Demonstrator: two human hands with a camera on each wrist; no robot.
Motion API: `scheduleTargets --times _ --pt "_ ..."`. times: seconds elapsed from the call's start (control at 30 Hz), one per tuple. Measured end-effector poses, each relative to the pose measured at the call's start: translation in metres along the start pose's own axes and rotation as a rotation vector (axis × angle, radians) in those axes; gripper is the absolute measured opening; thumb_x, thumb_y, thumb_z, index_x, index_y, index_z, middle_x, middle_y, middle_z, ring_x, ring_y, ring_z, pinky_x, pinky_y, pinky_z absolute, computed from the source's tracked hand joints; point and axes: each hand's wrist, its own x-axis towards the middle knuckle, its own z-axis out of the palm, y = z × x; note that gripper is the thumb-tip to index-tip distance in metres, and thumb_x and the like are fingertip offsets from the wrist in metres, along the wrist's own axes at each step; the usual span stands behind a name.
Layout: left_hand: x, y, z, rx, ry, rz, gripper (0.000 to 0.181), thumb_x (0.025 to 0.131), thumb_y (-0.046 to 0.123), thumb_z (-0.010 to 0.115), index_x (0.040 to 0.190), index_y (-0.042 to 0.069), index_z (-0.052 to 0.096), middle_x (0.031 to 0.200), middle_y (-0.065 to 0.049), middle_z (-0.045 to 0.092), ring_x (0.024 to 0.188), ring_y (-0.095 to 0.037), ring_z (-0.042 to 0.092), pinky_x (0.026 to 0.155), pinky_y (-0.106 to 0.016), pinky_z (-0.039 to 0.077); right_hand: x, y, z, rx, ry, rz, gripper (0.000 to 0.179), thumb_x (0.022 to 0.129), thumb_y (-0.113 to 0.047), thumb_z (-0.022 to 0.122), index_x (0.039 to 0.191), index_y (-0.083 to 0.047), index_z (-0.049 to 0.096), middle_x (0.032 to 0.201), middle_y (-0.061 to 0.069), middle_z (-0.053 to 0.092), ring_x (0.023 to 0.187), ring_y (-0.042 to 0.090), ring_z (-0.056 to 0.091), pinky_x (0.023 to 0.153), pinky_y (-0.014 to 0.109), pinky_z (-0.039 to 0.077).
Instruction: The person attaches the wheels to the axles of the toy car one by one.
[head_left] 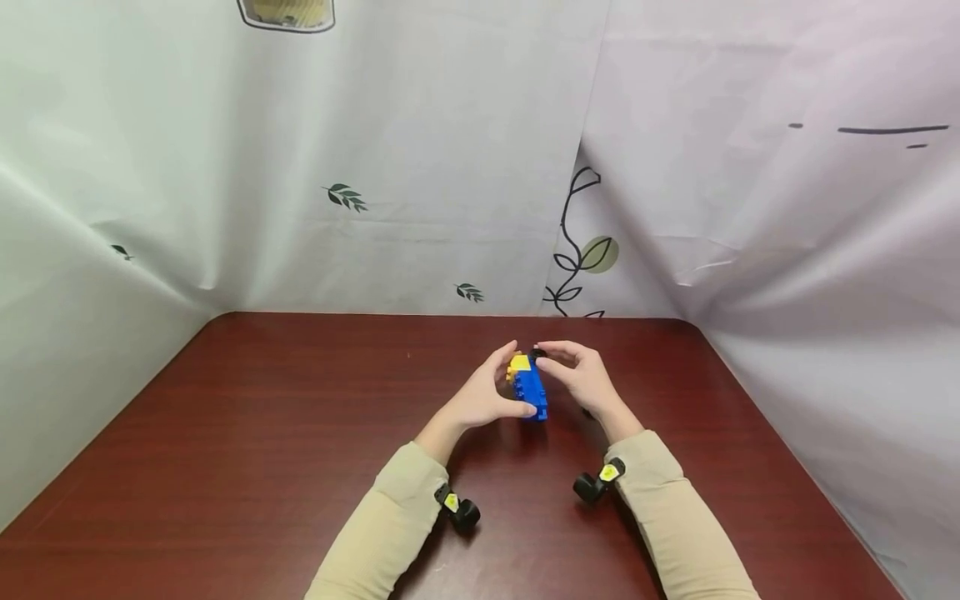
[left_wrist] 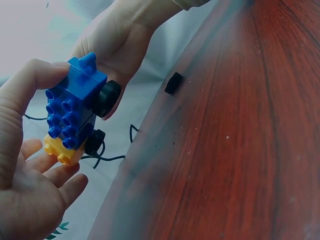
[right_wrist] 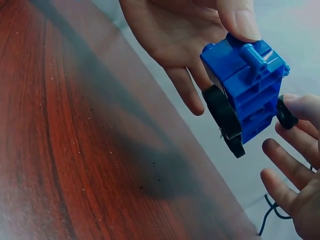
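Blue/yel. toy (head_left: 531,386) pinched in L hand (head_left: 480,402); R hand (head_left: 585,380) pinches blk wheel (right_wrist: 285,114); wrist-cam labels (head_left: 609,472) illegible.

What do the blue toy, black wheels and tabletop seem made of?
Blue toy: likely glossy plastic, from its highlights and moulded studs. Black wheels: plastic or rubber, unclear; dark, mostly dull surface. Tabletop: wood or laminate, lightly glossy, with reddish-brown grain.

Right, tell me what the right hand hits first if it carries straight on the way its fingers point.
The right hand would most likely meet the blue and yellow block toy first; it pinches a black wheel at the toy's side, though whether wheel and toy touch is unclear.
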Motion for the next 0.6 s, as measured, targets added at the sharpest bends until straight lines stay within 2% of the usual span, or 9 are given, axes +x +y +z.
scheduleTargets --times 0.23,0.4,0.47,0.6 --pt "-0.0027 -0.0027 0.0022 0.0 -0.034 -0.01 0.102 0.074 0.018 0.079 0.152 0.018 0.014 0.157 -0.011 0.021 0.143 -0.028 0.027 0.113 -0.048 0.031 -0.0057 0.0018 0.004 0.016 -0.02 0.001 0.036 0.087 -0.029 0.068 0.119 -0.011 0.065 0.118 0.012 0.066 0.108 0.025 0.062 0.09 0.036 0.053" --pt "0.0006 -0.0015 0.0023 -0.005 -0.066 0.0 0.102 0.075 0.014 0.078 0.153 0.013 0.011 0.158 -0.014 0.018 0.144 -0.03 0.024 0.114 -0.048 0.029 -0.0059 -0.0001 0.0031 0.028 -0.01 0.008 0.033 0.087 -0.025 0.068 0.117 -0.01 0.067 0.117 0.013 0.066 0.103 0.02 0.063 0.087 0.028 0.054" --pt "0.0008 -0.0003 0.0014 -0.011 -0.062 0.005 0.102 0.075 0.013 0.077 0.152 0.012 0.011 0.157 -0.014 0.019 0.144 -0.031 0.025 0.113 -0.049 0.029 -0.0045 -0.002 0.0031 0.043 -0.018 0.011 0.033 0.088 -0.022 0.068 0.117 -0.008 0.067 0.117 0.015 0.066 0.102 0.018 0.064 0.087 0.028 0.054" --pt "-0.0009 0.0005 -0.0008 -0.023 -0.03 0.018 0.1 0.075 0.013 0.078 0.152 0.015 0.014 0.156 -0.011 0.023 0.143 -0.028 0.028 0.114 -0.047 0.029 -0.0007 -0.0059 0.0042 0.06 -0.044 0.021 0.032 0.088 -0.016 0.067 0.116 -0.003 0.066 0.117 0.019 0.065 0.1 0.019 0.064 0.087 0.03 0.055"
